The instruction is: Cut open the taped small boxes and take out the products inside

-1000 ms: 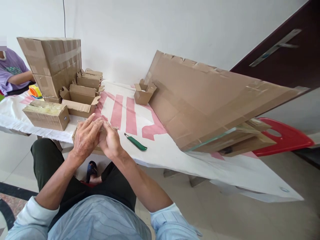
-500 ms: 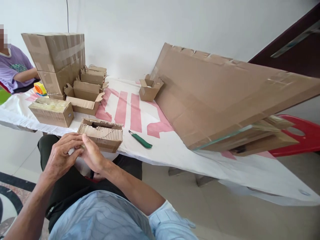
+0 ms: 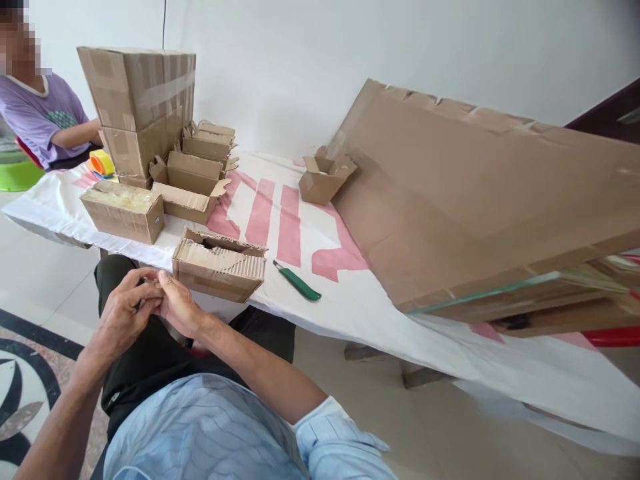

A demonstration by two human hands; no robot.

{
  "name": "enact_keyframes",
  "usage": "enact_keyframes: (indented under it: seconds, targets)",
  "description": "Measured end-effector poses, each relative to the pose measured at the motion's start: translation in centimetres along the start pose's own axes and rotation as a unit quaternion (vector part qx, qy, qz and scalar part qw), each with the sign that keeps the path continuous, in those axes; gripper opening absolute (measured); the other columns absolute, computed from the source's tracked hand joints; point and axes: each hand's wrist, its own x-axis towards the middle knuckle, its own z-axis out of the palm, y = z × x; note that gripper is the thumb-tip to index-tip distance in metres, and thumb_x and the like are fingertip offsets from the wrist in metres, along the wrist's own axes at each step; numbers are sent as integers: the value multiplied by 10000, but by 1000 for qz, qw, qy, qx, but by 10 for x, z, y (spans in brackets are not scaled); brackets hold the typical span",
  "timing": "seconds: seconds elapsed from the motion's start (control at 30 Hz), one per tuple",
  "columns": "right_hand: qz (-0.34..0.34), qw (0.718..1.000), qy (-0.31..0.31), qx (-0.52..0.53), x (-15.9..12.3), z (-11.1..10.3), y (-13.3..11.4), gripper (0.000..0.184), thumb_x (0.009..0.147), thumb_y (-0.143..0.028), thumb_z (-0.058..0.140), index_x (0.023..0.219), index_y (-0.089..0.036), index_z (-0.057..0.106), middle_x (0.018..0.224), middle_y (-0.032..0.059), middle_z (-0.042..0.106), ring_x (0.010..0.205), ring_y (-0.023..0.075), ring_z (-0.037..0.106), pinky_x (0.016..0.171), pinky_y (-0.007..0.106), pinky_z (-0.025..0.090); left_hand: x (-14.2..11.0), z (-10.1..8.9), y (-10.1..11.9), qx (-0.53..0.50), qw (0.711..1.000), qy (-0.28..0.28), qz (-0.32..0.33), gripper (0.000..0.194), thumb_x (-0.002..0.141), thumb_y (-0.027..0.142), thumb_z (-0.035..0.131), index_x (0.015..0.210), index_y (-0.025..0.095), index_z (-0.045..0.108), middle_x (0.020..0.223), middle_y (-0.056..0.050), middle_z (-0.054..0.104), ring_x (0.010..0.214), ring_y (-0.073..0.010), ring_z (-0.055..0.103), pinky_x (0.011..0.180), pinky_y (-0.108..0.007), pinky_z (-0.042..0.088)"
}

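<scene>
Over my lap, just off the table's front edge, my left hand (image 3: pixel 125 312) and my right hand (image 3: pixel 181 305) meet at the fingertips. My left fingers are curled in a pinch against the right ones. The right fingers are bent, with the thumb on top. Whatever lies between them is too small or hidden to make out. Nearest to both hands is a cardboard box (image 3: pixel 217 275) at the table edge, its top torn open and showing corrugated board. To its right lies a green-handled utility knife (image 3: pixel 299 285), blade toward the box.
Left stand a taped carton (image 3: pixel 125 217), open boxes (image 3: pixel 187 205) and a tall stack of cartons (image 3: pixel 115 93). A tape roll (image 3: pixel 101 163) lies near a seated person (image 3: pixel 55 123). A small open box (image 3: pixel 320 185) adjoins a large cardboard sheet (image 3: pixel 490 193) on the right.
My view has shifted left, so the table's things appear farther right. My hands stay together at the fingertips and now sit a little farther from the torn box.
</scene>
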Motion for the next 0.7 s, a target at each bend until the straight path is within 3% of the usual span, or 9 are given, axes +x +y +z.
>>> enact_keyframes:
  seconds: [0.1, 0.2, 0.3, 0.37, 0.43, 0.5, 0.57, 0.7]
  targets:
    - [28, 999, -19, -16, 6, 0, 10, 503, 1125, -738, 660, 1184, -241, 711, 1017, 37, 780, 965, 214, 747, 858, 353, 668, -15, 8, -3, 67, 998, 8, -16, 252, 1005, 170, 623, 912, 273, 834, 1273, -70, 888, 1237, -282, 824, 1063, -424, 656]
    - [60, 996, -27, -61, 2, -4, 14, 597, 1098, -728, 694, 1471, -263, 649, 1231, 72, 817, 1058, 236, 785, 945, 407, 679, -27, 10, -15, 65, 997, 23, -42, 235, 960, 130, 634, 852, 265, 793, 1074, -51, 899, 1027, -249, 849, 992, -400, 657]
    - [77, 983, -62, -154, -8, -14, 9, 689, 1027, -702, 806, 1564, -308, 628, 1412, 96, 794, 1086, 235, 813, 971, 408, 670, -37, 1, -48, 17, 985, 104, -133, 163, 945, 185, 681, 822, 253, 764, 984, -41, 878, 955, -232, 833, 953, -375, 664]
    - [60, 971, -83, -218, -17, -21, 0, 651, 978, -683, 871, 1481, -305, 708, 1453, 107, 784, 1117, 237, 818, 973, 391, 659, -44, -9, -82, -15, 953, 186, -237, 28, 884, 254, 786, 884, 242, 761, 969, -33, 868, 933, -233, 823, 936, -374, 668]
    - [42, 958, -102, -266, -26, -27, -11, 576, 967, -685, 882, 1363, -278, 783, 1366, 105, 814, 1067, 226, 816, 972, 388, 651, -55, -16, -119, -89, 904, 237, -344, 323, 734, 268, 906, 1025, 232, 769, 891, -9, 832, 882, -230, 810, 849, -343, 662]
    - [30, 947, -116, -298, -34, -33, -20, 530, 978, -693, 869, 1279, -259, 826, 1224, 88, 839, 966, 207, 803, 961, 395, 647, -69, -15, -152, -153, 845, 261, -441, 386, 643, 294, 967, 948, 204, 749, 801, -5, 780, 798, -211, 779, 763, -307, 628]
    - [23, 939, -117, -321, -40, -39, -27, 509, 991, -696, 853, 1229, -247, 850, 1114, 69, 840, 884, 191, 780, 932, 392, 641, -85, -8, -177, -181, 795, 276, -508, 419, 652, 384, 998, 910, 183, 735, 737, 2, 736, 706, -186, 737, 702, -295, 601]
    - [22, 932, -85, -352, -47, -49, -34, 522, 974, -712, 862, 1183, -234, 872, 1021, 57, 828, 808, 178, 742, 839, 364, 625, -110, 15, -205, -180, 752, 283, -568, 431, 807, 457, 998, 939, 127, 755, 678, 2, 682, 659, -180, 696, 669, -309, 593]
